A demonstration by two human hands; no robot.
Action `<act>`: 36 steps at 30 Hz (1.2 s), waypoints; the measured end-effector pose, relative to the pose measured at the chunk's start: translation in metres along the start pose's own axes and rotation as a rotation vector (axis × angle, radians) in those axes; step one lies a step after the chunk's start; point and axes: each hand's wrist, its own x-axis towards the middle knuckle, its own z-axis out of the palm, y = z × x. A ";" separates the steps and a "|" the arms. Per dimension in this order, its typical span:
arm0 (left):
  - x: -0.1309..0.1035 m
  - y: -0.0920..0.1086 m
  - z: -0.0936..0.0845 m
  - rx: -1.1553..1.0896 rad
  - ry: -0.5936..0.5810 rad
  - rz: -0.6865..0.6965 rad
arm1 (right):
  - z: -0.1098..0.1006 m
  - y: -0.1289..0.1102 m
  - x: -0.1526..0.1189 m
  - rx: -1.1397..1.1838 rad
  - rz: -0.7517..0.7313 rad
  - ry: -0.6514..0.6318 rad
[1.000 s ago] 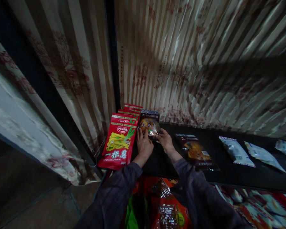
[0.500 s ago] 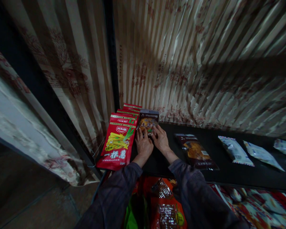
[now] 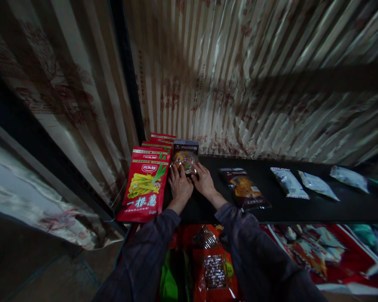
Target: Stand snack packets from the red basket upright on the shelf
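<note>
A dark brown bag of potato chips (image 3: pixel 185 155) with a checkered top edge lies on the black shelf against the back curtain. My left hand (image 3: pixel 180 186) rests on its lower left part, fingers spread and stretched out. On the lower right part lies my right hand (image 3: pixel 204 181), its fingers extended over the packet's edge. The undersides of both hands are hidden. Left of the bag, touching or nearly touching it, overlapping red snack packets (image 3: pixel 145 184) with yellow sticks and a green onion printed on them lie in a row.
Further right on the black shelf (image 3: pixel 208 209) lie another brown chip bag (image 3: pixel 244 188) and several pale packets (image 3: pixel 290 183). Below it are orange packets (image 3: pixel 214 268) and red-and-white packaging (image 3: pixel 321 251). A dark upright post (image 3: pixel 129 71) and a striped curtain (image 3: pixel 239 84) bound the shelf.
The view has turned a little to the right, so everything sits further left. Both hands stay on the chip bag, slightly lower on it, with more of its printed label showing.
</note>
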 end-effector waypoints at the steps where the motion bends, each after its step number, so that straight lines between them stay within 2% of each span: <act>1: 0.000 0.000 0.000 0.001 0.002 -0.001 | -0.003 -0.001 -0.003 -0.006 0.014 -0.007; 13: -0.004 -0.001 -0.004 -0.048 0.060 0.014 | -0.043 0.024 -0.043 -0.034 0.084 -0.042; 21: -0.016 0.001 -0.008 -0.075 0.050 0.059 | -0.074 0.051 -0.068 -0.126 0.078 0.123; 24: -0.021 0.004 -0.010 -0.058 0.031 0.062 | -0.092 0.070 -0.077 -0.242 0.170 0.180; 26: -0.025 0.006 -0.012 -0.058 0.014 0.066 | -0.104 0.084 -0.082 -0.326 0.295 0.204; 28: -0.029 0.009 -0.012 -0.057 -0.006 0.070 | -0.113 0.096 -0.086 -0.363 0.477 0.154; 30: -0.034 0.012 -0.011 -0.059 -0.034 0.078 | -0.118 0.103 -0.089 -0.345 0.591 0.062; 33: -0.043 0.018 -0.010 -0.071 -0.089 0.102 | -0.118 0.099 -0.095 -0.314 0.576 -0.027; 36: -0.052 0.025 -0.008 -0.077 -0.149 0.129 | -0.111 0.079 -0.105 -0.333 0.526 -0.032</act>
